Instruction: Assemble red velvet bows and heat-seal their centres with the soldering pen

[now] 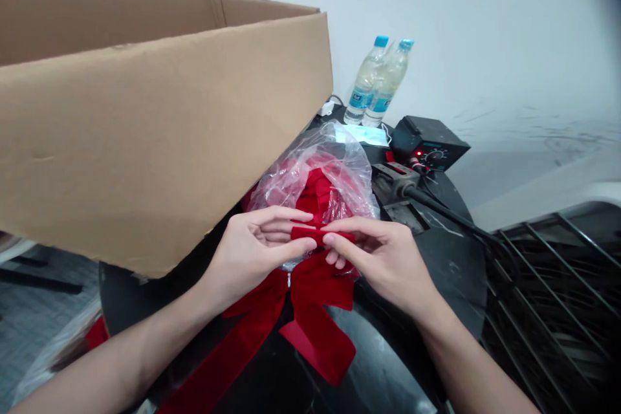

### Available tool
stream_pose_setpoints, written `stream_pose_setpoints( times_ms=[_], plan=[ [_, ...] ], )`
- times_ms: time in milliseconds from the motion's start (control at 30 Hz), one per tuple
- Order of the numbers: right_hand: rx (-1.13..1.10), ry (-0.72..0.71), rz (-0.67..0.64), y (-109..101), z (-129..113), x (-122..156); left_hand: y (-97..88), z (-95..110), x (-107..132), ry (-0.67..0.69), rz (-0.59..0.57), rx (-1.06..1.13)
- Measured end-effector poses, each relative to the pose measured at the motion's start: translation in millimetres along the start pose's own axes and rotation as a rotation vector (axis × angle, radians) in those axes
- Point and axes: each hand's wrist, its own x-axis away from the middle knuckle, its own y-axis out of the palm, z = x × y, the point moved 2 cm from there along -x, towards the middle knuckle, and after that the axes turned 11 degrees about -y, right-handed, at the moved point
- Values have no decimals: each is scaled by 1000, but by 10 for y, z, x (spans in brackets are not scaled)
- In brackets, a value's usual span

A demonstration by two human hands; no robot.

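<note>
Both hands meet over a dark table. My left hand (247, 249) pinches the left end of a small folded strip of red ribbon (303, 233) between thumb and fingers. On the strip's right part, the thumb and index finger of my right hand (388, 255) are closed. Just below lies a red velvet bow (323, 330) with long tails and a small shiny piece at its middle. Behind my fingers a clear plastic bag (279, 184) holds more red ribbon pieces. My fingers hide part of the strip and the bag's near edge.
A large cardboard box (160, 142) fills the left and overhangs the black round table (451, 259). Two water bottles (371, 87), a face mask (366, 135) and a soldering station (429, 142) with its iron stand (398, 178) and cable are behind. A wire rack (548, 291) stands at right.
</note>
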Motion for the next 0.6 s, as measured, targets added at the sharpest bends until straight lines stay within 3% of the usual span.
stream_pose_setpoints(
  times_ms=[233,600],
  plan=[
    [-21,44,-137,-44,-28,-20,-5,-14,4,-68,10,-28],
    [14,85,-225,-30,44,-52,-31,-62,32,-133,-13,-142]
  ],
)
